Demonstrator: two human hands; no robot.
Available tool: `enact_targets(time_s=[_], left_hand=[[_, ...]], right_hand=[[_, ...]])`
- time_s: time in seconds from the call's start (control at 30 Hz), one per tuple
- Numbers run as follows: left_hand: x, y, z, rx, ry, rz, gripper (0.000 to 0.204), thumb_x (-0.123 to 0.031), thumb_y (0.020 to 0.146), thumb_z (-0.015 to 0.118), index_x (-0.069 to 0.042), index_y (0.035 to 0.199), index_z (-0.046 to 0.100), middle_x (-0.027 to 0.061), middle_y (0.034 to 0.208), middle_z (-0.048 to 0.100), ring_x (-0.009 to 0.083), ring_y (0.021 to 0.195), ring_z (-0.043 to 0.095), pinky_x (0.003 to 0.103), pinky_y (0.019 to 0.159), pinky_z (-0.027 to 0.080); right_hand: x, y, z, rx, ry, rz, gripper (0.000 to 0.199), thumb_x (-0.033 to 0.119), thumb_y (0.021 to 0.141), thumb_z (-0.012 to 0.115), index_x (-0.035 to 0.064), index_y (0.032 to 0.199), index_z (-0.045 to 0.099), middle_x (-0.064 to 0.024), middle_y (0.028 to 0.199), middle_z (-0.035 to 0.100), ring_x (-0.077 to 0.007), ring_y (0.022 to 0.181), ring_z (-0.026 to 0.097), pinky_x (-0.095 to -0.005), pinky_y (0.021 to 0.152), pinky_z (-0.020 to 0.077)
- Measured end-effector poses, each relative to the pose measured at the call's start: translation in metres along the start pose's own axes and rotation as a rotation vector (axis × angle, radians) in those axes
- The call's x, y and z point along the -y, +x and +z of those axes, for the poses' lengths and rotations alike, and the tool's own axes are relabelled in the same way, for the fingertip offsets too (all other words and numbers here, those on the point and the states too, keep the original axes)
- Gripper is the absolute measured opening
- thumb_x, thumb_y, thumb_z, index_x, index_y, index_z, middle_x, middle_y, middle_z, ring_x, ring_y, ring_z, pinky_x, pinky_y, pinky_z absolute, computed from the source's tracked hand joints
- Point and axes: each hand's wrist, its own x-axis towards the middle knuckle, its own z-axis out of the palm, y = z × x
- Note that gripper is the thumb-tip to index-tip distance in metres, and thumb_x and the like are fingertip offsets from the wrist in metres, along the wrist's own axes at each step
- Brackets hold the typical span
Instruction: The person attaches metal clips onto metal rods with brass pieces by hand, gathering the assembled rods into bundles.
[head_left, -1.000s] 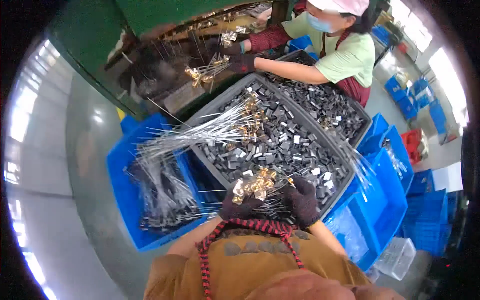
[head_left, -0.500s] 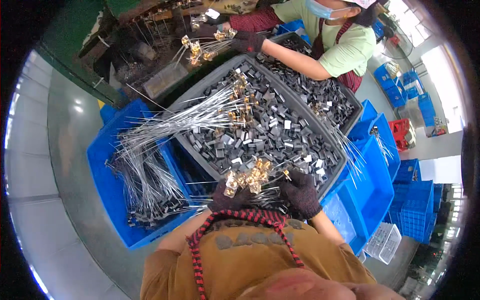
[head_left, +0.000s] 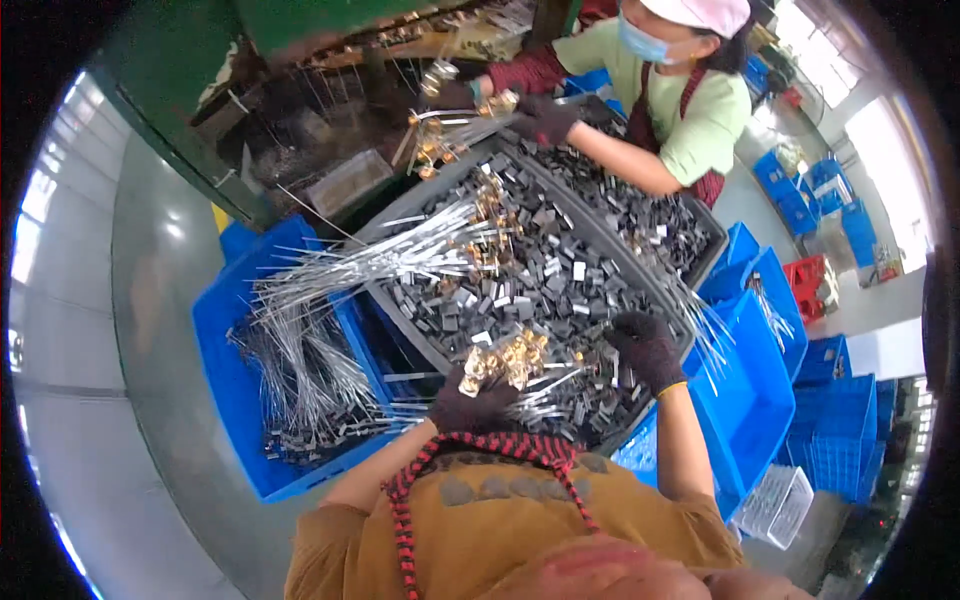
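Note:
In my gloved left hand point(head_left: 474, 404) is a bundle of thin metal rods with brass-coloured ends point(head_left: 515, 358); the fingers wrap round it, and rods stick out on both sides. My gloved right hand point(head_left: 648, 352) is apart from the bundle, over the right side of a grey bin point(head_left: 420, 345) filled with small dark blocks point(head_left: 545, 290). Its fingers point down at the blocks and blend with them, so their grip is unclear. A larger pile of similar rods point(head_left: 400, 245) lies across the bin's left side, brass ends on the blocks.
A blue crate point(head_left: 215, 350) at left holds many rods point(head_left: 305, 370). Across the bins, a masked co-worker point(head_left: 690, 110) holds brass-ended rods point(head_left: 440, 135) beside dark machinery point(head_left: 320, 130). A second grey bin point(head_left: 712, 235) adjoins mine. Blue crates point(head_left: 745, 370) stand at right.
My right hand has left the bundle and moved up and right over the dark blocks. My left hand still holds the rods. The co-worker's hands and rods have shifted slightly.

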Motion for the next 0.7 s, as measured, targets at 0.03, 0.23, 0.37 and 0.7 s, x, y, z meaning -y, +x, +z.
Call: enact_targets(time_s=[0.03,0.23,0.37,0.7], left_hand=[[-0.007,0.002,0.006,-0.036,0.177,0.205,0.066,-0.028,0.084,0.085,-0.002,0.135,0.054,0.0074,0.126,0.068,0.0168,0.111,0.065,0.033,0.098,0.052],[-0.037,-0.009,0.000,0.054,0.306,-0.054,0.055,-0.030,0.086,0.080,-0.005,0.131,0.059,0.0120,0.123,0.068,0.0231,0.109,0.066,0.039,0.098,0.051],[-0.028,-0.007,0.013,-0.026,0.134,-0.037,0.045,-0.031,0.086,0.076,-0.015,0.127,0.065,0.0148,0.119,0.069,0.0318,0.107,0.066,0.042,0.099,0.050],[-0.049,-0.005,0.009,-0.136,-0.004,-0.112,0.054,-0.039,0.085,0.076,-0.009,0.128,0.064,0.0160,0.124,0.068,0.0315,0.114,0.065,0.040,0.100,0.050]], right_hand=[[-0.017,0.019,0.000,-0.045,-0.176,-0.070,0.031,0.026,0.085,0.075,0.0077,0.111,0.073,-0.0174,0.105,0.073,-0.0292,0.098,0.070,-0.0422,0.088,0.0541],[-0.025,0.112,0.041,-0.081,-0.701,-0.248,0.044,0.020,0.078,0.072,0.0108,0.121,0.070,-0.0208,0.116,0.071,-0.0394,0.106,0.068,-0.0470,0.094,0.0535],[-0.006,0.147,0.053,0.101,-0.757,-0.175,0.035,0.023,0.083,0.064,0.0116,0.116,0.070,-0.0208,0.117,0.070,-0.0412,0.107,0.067,-0.0496,0.093,0.0533],[-0.025,0.161,0.067,0.190,-0.928,-0.290,0.028,0.023,0.083,0.061,0.0096,0.103,0.074,-0.0217,0.113,0.071,-0.0414,0.104,0.068,-0.0501,0.091,0.0551]])
